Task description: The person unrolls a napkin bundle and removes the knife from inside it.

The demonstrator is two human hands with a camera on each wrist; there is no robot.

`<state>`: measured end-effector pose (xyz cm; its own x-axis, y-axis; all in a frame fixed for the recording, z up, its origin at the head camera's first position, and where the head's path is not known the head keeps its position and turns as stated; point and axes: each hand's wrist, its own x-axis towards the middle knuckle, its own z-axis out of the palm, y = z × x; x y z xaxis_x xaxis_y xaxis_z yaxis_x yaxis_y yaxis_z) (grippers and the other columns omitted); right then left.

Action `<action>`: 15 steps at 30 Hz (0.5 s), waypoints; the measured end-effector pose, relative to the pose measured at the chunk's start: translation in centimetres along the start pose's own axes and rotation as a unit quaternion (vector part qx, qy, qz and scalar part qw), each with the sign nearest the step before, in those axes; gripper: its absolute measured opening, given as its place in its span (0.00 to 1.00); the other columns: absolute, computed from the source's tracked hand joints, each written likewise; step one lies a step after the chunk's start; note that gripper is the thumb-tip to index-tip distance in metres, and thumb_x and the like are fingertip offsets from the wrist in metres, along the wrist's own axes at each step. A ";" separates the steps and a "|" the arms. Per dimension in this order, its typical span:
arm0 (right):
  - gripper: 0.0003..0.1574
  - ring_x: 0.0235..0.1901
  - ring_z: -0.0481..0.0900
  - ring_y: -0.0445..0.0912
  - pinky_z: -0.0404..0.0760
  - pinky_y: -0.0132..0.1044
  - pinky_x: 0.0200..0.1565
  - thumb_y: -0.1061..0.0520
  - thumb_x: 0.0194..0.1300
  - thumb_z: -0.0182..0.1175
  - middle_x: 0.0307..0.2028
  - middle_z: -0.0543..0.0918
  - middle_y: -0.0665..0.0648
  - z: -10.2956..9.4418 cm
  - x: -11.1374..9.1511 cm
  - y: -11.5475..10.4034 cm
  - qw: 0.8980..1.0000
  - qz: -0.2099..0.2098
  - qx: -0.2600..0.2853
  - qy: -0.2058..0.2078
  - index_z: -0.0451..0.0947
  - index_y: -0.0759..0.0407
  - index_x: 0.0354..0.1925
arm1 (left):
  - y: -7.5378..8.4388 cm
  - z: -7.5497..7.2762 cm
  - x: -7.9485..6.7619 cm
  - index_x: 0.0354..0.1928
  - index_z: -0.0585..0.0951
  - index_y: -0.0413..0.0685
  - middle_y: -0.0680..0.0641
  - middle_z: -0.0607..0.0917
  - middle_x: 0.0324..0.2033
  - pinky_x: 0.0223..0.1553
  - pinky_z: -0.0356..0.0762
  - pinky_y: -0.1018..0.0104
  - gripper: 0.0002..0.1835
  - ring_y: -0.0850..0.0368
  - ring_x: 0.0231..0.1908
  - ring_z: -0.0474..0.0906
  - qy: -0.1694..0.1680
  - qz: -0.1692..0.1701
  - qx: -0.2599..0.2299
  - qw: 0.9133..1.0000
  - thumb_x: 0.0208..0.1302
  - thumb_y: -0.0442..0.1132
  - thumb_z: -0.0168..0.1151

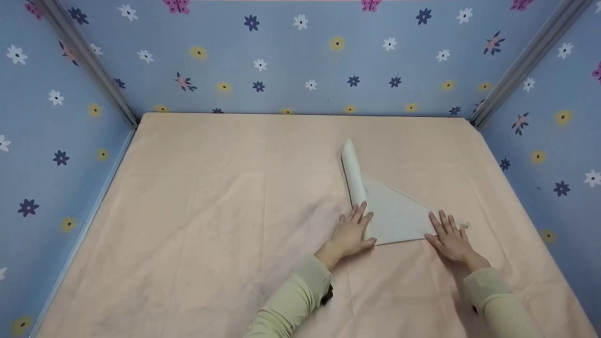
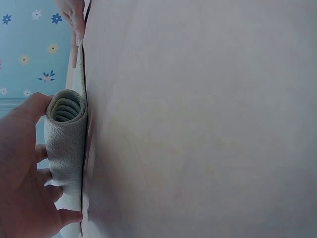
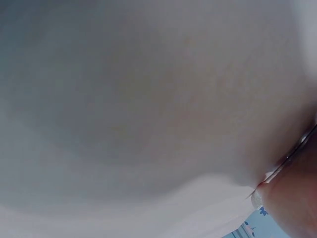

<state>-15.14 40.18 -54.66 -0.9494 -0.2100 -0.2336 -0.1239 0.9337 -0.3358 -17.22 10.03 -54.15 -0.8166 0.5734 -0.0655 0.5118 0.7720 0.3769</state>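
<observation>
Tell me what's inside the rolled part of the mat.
The left wrist view shows the mat itself wound in layers at the roll's open end. Deeper in, the outer layer covers everything, so nothing there can be seen.

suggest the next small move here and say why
Probably push the roll a little toward the right hand: the left hand touches its near end, and flat mat lies between the hands.

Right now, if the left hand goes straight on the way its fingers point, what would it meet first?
The left hand would first meet the roll, which it touches; beyond that, probably the mat's flat part, though depth is unclear.
</observation>
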 end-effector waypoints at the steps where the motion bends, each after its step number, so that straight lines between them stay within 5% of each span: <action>1: 0.41 0.62 0.28 0.66 0.27 0.65 0.54 0.42 0.68 0.38 0.65 0.33 0.71 0.0 0.0 0.0 1.000 0.000 0.001 0.000 0.36 0.63 0.67 | 0.0 0.0 0.0 0.67 0.54 0.52 0.46 0.43 0.68 0.59 0.52 0.49 0.36 0.50 0.66 0.38 0.001 0.001 0.000 1.000 0.60 0.60 0.46; 15: 0.41 0.62 0.27 0.65 0.26 0.65 0.54 0.42 0.68 0.38 0.65 0.32 0.70 -0.1 -0.2 0.0 1.000 -0.003 0.013 -0.004 0.34 0.61 0.68 | -0.4 0.0 -0.5 0.67 0.54 0.52 0.46 0.43 0.68 0.59 0.53 0.48 0.36 0.50 0.66 0.40 0.012 0.003 -0.019 1.000 0.60 0.60 0.48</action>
<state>-14.95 40.26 -54.53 -0.9462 -0.2182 -0.2389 -0.1218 0.9243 -0.3616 -17.01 9.43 -54.22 -0.8199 0.5710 -0.0409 0.5066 0.7570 0.4128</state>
